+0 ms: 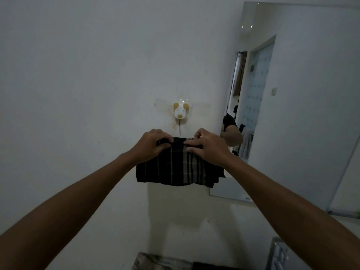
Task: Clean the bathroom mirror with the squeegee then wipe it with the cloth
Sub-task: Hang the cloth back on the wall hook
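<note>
A dark plaid cloth (179, 168) hangs folded in front of the white wall, held up by both hands at its top edge. My left hand (153, 144) pinches the top left corner. My right hand (207, 146) pinches the top right part. The bathroom mirror (303, 94) is fixed to the wall at the right; its lower left corner sits just behind the cloth's right side. No squeegee is in view.
A white and yellow animal-shaped wall hook (180, 112) sticks to the wall just above the hands. The mirror reflects a doorway, a wall switch and a person's arm. A metal fixture (278, 252) stands at the bottom right, a dark speckled surface (155, 263) at the bottom edge.
</note>
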